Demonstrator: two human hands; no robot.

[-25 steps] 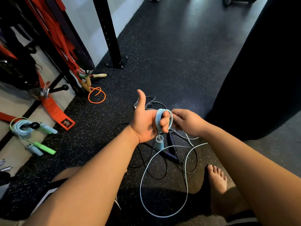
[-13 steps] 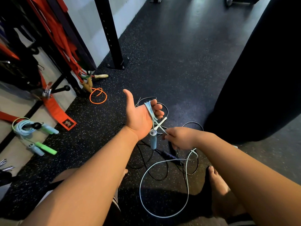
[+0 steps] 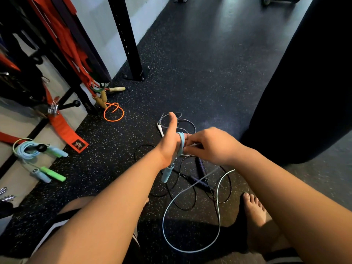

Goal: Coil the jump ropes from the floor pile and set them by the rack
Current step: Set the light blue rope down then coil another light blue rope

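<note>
My left hand (image 3: 170, 144) is raised edge-on, thumb up, with several turns of a light blue jump rope (image 3: 181, 143) wound round its palm. The rope's blue handle (image 3: 167, 173) dangles below the wrist. My right hand (image 3: 211, 144) pinches the rope's free strand right next to the coil. The slack (image 3: 172, 239) trails down in a big loop on the floor. Under my hands lies the pile: a black rope (image 3: 185, 204) with dark purple handles (image 3: 200, 177) and a thin grey rope with a white handle (image 3: 160, 129).
By the black rack (image 3: 76, 96) on the left lie a coiled blue rope (image 3: 28, 150), a green handle (image 3: 53, 174), an orange rope (image 3: 114, 112) with wooden handles and red straps (image 3: 62, 128). A black upright post (image 3: 127, 39) stands behind. A dark punching bag (image 3: 304, 82) fills the right. My bare foot (image 3: 256, 212) is lower right.
My left hand turned from palm-up to edge-on. My right hand rose from below the left wrist to the coil, bringing the strand with it; the floor loop has shifted.
</note>
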